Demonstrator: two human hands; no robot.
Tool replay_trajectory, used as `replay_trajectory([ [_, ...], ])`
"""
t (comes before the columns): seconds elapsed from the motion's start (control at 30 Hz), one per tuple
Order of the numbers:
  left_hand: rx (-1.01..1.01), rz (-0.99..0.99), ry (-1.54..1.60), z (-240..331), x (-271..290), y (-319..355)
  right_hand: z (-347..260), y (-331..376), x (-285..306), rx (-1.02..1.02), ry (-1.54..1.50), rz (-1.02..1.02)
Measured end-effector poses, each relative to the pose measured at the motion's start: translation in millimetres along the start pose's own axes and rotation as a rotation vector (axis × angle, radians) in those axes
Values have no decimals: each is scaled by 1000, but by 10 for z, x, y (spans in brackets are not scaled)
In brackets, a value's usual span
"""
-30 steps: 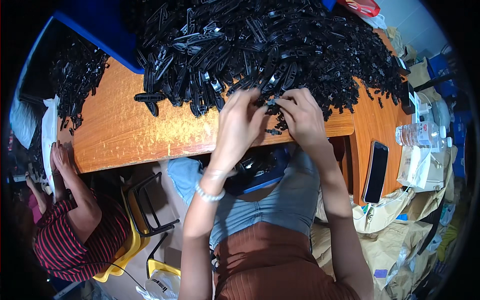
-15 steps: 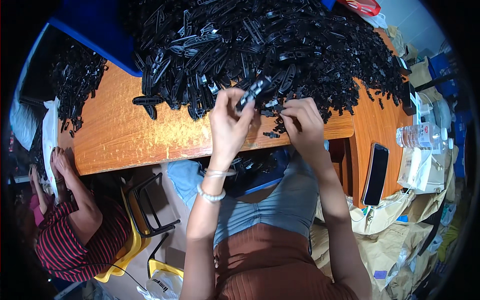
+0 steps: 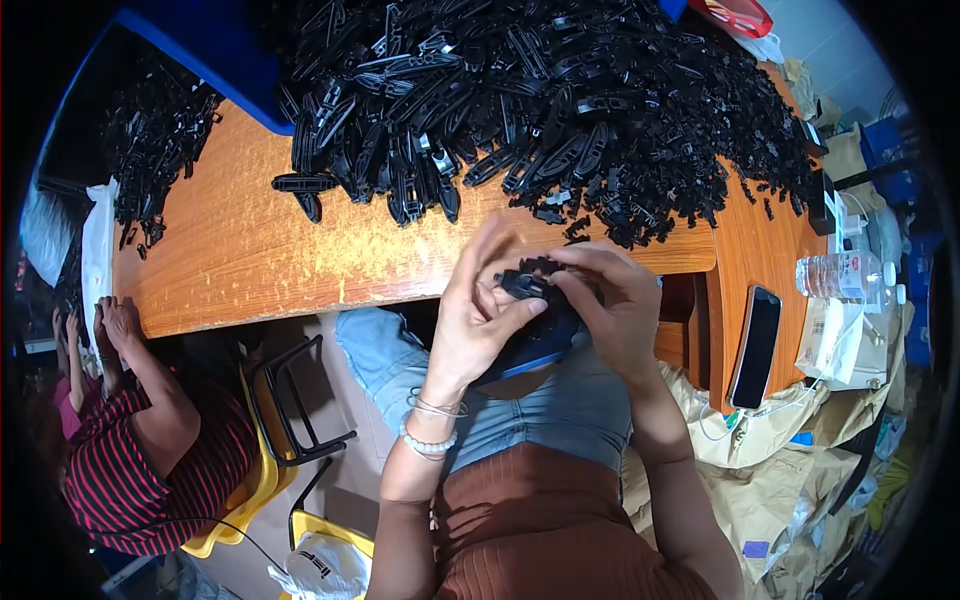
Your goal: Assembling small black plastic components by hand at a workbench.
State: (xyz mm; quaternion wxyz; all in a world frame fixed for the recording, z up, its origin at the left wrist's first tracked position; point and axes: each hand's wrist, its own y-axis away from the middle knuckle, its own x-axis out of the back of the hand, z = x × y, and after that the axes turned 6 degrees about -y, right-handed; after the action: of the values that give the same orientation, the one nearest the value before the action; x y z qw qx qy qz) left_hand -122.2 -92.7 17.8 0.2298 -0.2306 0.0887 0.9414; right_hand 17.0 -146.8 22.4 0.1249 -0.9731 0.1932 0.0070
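Just over the table's front edge, my left hand holds a black plastic part between thumb and fingers. My right hand meets it from the right. Its thumb and forefinger are pinched at the part's upper right end, on what looks like a small black toothed piece. How the two pieces sit together is partly hidden by my fingers. Beyond my hands lies a big heap of long black plastic parts, and small black pieces are heaped on its right.
A blue bin stands at the far left. On the right side are a phone, a clear plastic bottle and brown paper. A person in a striped top sits at the left, beside a black-framed chair.
My left hand has drawn back from the heap toward the table edge with the black part. My right hand has left the small pieces and come to the part's end.
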Motion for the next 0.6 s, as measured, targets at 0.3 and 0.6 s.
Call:
replay_trajectory([
  [0.3,68,-111,-312,9,151,46,5,62,40,455,492,-152],
  [0.6,121,-81,-305,-19,174,61,23,81,103,372,471,-200],
])
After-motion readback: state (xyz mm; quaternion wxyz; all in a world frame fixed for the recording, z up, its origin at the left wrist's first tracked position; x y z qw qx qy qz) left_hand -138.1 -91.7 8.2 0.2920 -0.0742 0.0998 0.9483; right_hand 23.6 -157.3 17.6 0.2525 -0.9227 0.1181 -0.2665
